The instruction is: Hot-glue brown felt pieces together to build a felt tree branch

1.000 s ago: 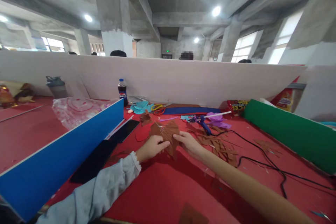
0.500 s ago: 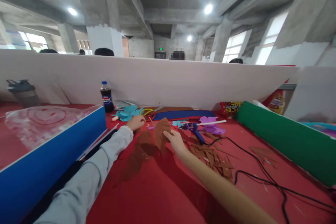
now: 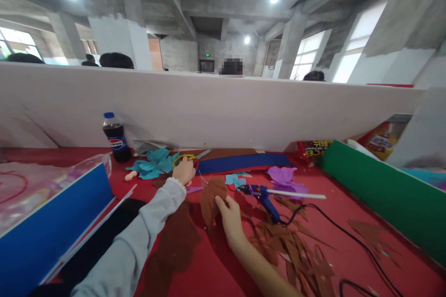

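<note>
My right hand (image 3: 230, 218) pinches a brown, leaf-shaped piece of crepe paper (image 3: 212, 202), held upright just above the red table. My left hand (image 3: 184, 171), in a pale sleeve, has its fingers curled at the handles of the scissors (image 3: 201, 154), which have yellow and red grips and point away to the right. Its fingertips are partly hidden. Beside that hand lies crumpled blue crepe paper (image 3: 153, 164). Right of the brown piece, a blue glue gun (image 3: 266, 202) with a white glue stick in it lies on its side.
Brown paper strips (image 3: 299, 250) are strewn at the right, near the gun's black cord (image 3: 334, 227). Purple paper (image 3: 284, 181) and a dark blue strip (image 3: 244, 163) lie farther back. A cola bottle (image 3: 116, 141) stands by the white partition (image 3: 209, 111). Blue (image 3: 62, 222) and green boards (image 3: 383, 199) flank the space.
My left hand has come onto the scissors' handles. My right hand still holds the brown paper. The view has moved closer to the table, and the scene has shifted.
</note>
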Demonstrator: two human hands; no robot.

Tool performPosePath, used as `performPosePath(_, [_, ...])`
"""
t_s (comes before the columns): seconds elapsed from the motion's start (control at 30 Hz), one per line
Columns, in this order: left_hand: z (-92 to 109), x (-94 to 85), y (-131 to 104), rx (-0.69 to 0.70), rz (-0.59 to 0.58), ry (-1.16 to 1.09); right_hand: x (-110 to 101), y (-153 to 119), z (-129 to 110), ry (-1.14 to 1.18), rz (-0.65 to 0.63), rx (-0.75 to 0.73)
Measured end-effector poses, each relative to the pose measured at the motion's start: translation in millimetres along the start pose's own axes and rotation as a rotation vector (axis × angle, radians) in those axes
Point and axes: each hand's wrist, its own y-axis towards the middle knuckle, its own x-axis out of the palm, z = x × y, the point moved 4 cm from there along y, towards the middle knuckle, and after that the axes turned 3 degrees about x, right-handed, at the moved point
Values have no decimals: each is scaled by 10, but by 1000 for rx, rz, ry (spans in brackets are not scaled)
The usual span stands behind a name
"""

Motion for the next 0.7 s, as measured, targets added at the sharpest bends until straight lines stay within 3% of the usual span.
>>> performPosePath(0.13, [-21,0,54,3,-57,5,4,-12,4,42,-3,48])
performPosePath(0.4, [-186,-241,209,-87,-58,83,28,-40,-29,71,-13,108])
performPosePath(0.7, [-207,54,448,-33,-139,69,-4,-4,60,53,13,108])
